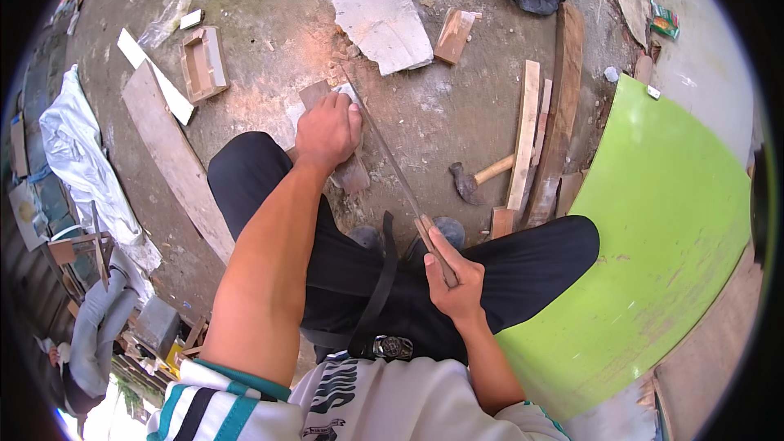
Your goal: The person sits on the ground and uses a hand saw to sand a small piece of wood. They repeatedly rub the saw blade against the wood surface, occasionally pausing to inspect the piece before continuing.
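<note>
My left hand (327, 132) is closed over a short brown wooden board (353, 175), which sticks out in front of and behind the fist. My right hand (456, 282) wraps around the wooden handle of a long, narrow-bladed tool (394, 159). Its dark blade is seen almost edge-on, so whether it is a saw or a knife I cannot tell. The blade slants away to the upper left, and its far part passes just right of my left hand. A claw hammer (468, 183) lies on the ground to the right of the blade.
A broken pale slab (381, 24) lies ahead. Wooden strips (523, 139) and a thick plank (563, 90) are at right, beside a bright green panel (645, 253). A long board (175, 155) and a hollow wooden block (204, 64) lie left. Another person (102, 327) is at far left.
</note>
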`<state>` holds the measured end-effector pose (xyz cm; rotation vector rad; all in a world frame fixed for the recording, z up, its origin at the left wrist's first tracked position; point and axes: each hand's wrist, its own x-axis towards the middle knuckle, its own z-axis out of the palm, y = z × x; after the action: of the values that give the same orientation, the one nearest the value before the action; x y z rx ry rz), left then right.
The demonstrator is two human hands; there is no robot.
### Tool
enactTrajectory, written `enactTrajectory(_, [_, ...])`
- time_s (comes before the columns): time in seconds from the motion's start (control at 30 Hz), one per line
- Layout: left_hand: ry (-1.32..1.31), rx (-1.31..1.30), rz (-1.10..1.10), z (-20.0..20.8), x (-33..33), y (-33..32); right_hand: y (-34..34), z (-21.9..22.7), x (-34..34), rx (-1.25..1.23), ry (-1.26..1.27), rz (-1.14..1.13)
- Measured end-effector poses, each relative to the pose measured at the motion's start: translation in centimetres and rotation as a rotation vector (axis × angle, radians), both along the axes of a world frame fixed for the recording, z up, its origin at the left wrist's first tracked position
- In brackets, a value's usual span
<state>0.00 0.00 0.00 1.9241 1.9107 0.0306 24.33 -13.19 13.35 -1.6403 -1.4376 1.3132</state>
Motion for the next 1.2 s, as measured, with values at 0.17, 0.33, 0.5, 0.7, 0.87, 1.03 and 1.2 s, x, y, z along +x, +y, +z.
enactTrajectory(0.17, [-0.004,-0.023,-0.030,0.2,0.7,1.0,7.6,-4.9,-4.2,0.037,0.023,0.006])
enactTrajectory(0.33, [-0.007,0.021,0.014,0.2,-0.4,0.1,-0.1,-0.3,0.0,0.010,0.064,0.048])
enactTrajectory(0.5, [-0.034,0.004,0.030,-0.2,0.3,0.6,5.8,-4.0,-3.8,0.007,0.034,0.021])
enactTrajectory(0.7, [-0.031,0.016,0.047,0.0,-0.5,0.1,1.2,-0.5,-0.6,-0.046,0.054,0.009])
enactTrajectory(0.87, [-0.053,0.012,0.006,-0.1,0.2,1.0,6.3,-3.7,-3.0,-0.045,0.060,-0.009])
enactTrajectory(1.03, [-0.017,0.019,0.039,-0.1,-0.2,-0.2,3.2,-1.5,-1.3,-0.062,0.052,0.034])
enactTrajectory(1.2, [-0.063,0.072,-0.016,-0.4,-0.4,0.1,2.0,-0.2,-0.8,-0.048,0.082,0.025])
